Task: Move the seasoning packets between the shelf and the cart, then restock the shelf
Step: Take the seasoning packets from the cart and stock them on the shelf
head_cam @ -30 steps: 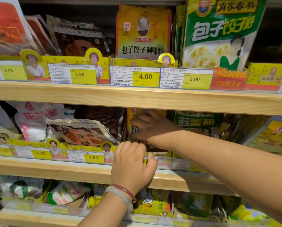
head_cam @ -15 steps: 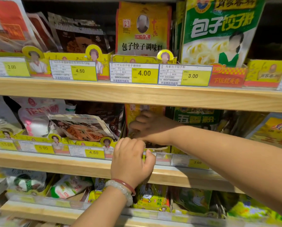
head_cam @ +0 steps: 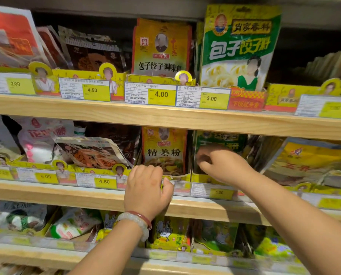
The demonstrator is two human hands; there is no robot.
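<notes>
Hands up at the middle shelf (head_cam: 66, 197), both arms reaching in from below.

Left hand (head_cam: 146, 192) low, back of the hand up, wrist bent. Fingers (head_cam: 146, 171) curled over the front lip of the yellow tray (head_cam: 182, 177), thumb pressed on the front of it, gripping that lip. Pale bead bracelet (head_cam: 135, 221) and a thin red band on the wrist.

Right hand (head_cam: 223, 165) higher and off to the right, arm stretched long across from the bottom corner. Fingers (head_cam: 203, 159) bent in like a loose fist, knuckles turned to the left. Green packet (head_cam: 219, 138) standing right behind those fingers, top half poking out above them. Touching it or very near. Hard to tell whether pinching the packet or only brushing it.

Yellow ginger packet (head_cam: 163, 149) upright in the tray, just behind and above the left fingers, just to the left of the right fingers. White price tag (head_cam: 213, 192) marked 3.00 right below the right fingers.

Different from half a second back: right hand then spread over the yellow ginger packet, hiding most of it. Now slid away to the right, onto the green one. Yellow ginger packet now in full view. Left hand in the same spot on the tray lip as before.
</notes>
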